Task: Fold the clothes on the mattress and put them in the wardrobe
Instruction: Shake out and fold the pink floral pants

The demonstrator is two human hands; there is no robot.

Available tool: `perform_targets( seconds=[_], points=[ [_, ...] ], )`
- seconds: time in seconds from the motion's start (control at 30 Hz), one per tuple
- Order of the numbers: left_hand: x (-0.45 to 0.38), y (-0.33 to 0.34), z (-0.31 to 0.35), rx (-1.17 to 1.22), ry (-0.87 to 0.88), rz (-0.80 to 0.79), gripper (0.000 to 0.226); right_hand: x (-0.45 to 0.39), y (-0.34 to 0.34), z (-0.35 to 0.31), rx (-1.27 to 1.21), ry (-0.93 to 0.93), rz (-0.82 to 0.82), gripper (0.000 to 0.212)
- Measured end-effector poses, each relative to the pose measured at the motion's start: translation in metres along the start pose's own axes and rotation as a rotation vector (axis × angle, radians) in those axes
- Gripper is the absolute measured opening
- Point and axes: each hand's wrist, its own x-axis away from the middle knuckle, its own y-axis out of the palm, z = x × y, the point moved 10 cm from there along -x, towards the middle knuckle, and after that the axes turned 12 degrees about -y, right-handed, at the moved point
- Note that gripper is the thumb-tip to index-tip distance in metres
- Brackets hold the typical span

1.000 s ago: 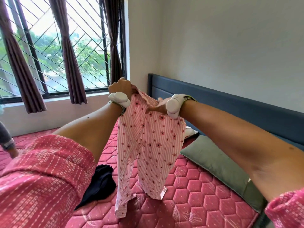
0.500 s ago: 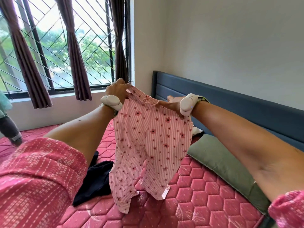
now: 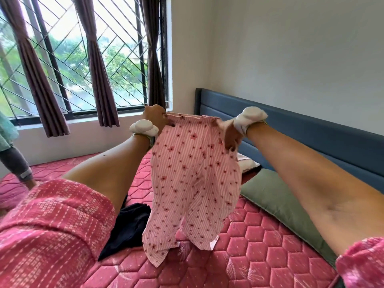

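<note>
A pink striped garment with small red flowers (image 3: 191, 183) hangs in the air above the red quilted mattress (image 3: 259, 242). My left hand (image 3: 154, 117) grips its top left corner. My right hand (image 3: 229, 133) grips the top right corner, so the top edge is stretched between both hands. The lower hem hangs just above the mattress. A dark navy garment (image 3: 128, 227) lies crumpled on the mattress below my left arm, partly hidden behind the pink one. No wardrobe is in view.
A green pillow (image 3: 280, 204) and a small white pillow (image 3: 247, 163) lie along the blue headboard (image 3: 311, 129) on the right. A barred window with brown curtains (image 3: 99, 80) is behind. Another person's arm (image 3: 18, 165) reaches onto the mattress at far left.
Both hands have moved apart and spread the pink garment wider; it hung narrow and bunched before. The view has tilted up slightly.
</note>
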Motion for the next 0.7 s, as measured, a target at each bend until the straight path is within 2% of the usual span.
perform_targets(
  seconds=[0.07, 0.13, 0.27, 0.33, 0.4, 0.47, 0.53, 0.6, 0.7],
  points=[
    [0.003, 0.006, 0.007, 0.164, 0.008, -0.03, 0.045, -0.007, -0.014, -0.014, -0.238, -0.055, 0.083, 0.022],
    [0.006, 0.008, 0.016, 0.405, -0.01, -0.082, 0.042, -0.009, -0.032, -0.03, -0.507, -0.123, 0.206, 0.019],
    [0.009, 0.004, 0.052, 0.847, 0.021, -0.266, 0.044, -0.009, -0.056, -0.061, -0.83, -0.197, 0.236, 0.022],
    [0.009, 0.003, 0.064, 1.017, -0.021, -0.367, 0.044, -0.011, -0.067, -0.072, -0.891, -0.199, 0.241, 0.016],
    [0.007, 0.007, 0.073, 1.11, -0.059, -0.474, 0.026, -0.01, -0.075, -0.081, -0.925, -0.192, 0.226, 0.018],
    [0.005, 0.009, 0.081, 1.154, -0.045, -0.573, 0.003, -0.008, -0.085, -0.088, -0.955, -0.189, 0.217, 0.037],
    [0.006, 0.009, 0.09, 1.243, -0.039, -0.66, 0.019, -0.008, -0.094, -0.094, -0.979, -0.196, 0.225, 0.054],
    [0.01, 0.003, 0.103, 1.325, -0.022, -0.745, 0.034, -0.007, -0.097, -0.098, -0.927, -0.195, 0.21, 0.056],
    [0.016, -0.01, 0.122, 1.259, 0.072, -0.842, 0.035, -0.006, -0.1, -0.101, -0.945, -0.215, 0.209, 0.06]
  ],
)
